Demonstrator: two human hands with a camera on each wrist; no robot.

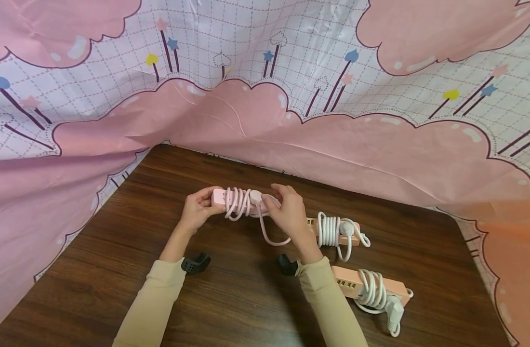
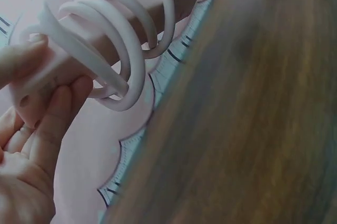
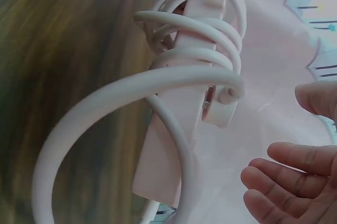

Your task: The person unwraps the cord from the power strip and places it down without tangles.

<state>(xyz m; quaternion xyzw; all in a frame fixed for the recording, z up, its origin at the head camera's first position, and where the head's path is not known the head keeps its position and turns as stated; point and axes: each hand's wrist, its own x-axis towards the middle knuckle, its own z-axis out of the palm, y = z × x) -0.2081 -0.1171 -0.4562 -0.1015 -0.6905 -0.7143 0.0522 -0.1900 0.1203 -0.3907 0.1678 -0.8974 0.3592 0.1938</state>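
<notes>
A pale pink power strip (image 1: 219, 196) is held up off the wooden table, its matching cord (image 1: 235, 202) wound several times around it. My left hand (image 1: 196, 210) grips the strip's left end, thumb on one side and fingers on the other, as the left wrist view also shows. The round plug (image 3: 220, 109) sits against the strip's face, and a loose loop of cord hangs below. Beside the strip's right end is my right hand (image 3: 295, 182), fingers extended and apart from it in the right wrist view.
Two orange power strips with white cords wound around them lie on the dark wooden table (image 1: 243, 308) to the right, one farther back (image 1: 312, 222) and one nearer (image 1: 395, 287). A pink patterned cloth (image 1: 195, 115) rises behind the table.
</notes>
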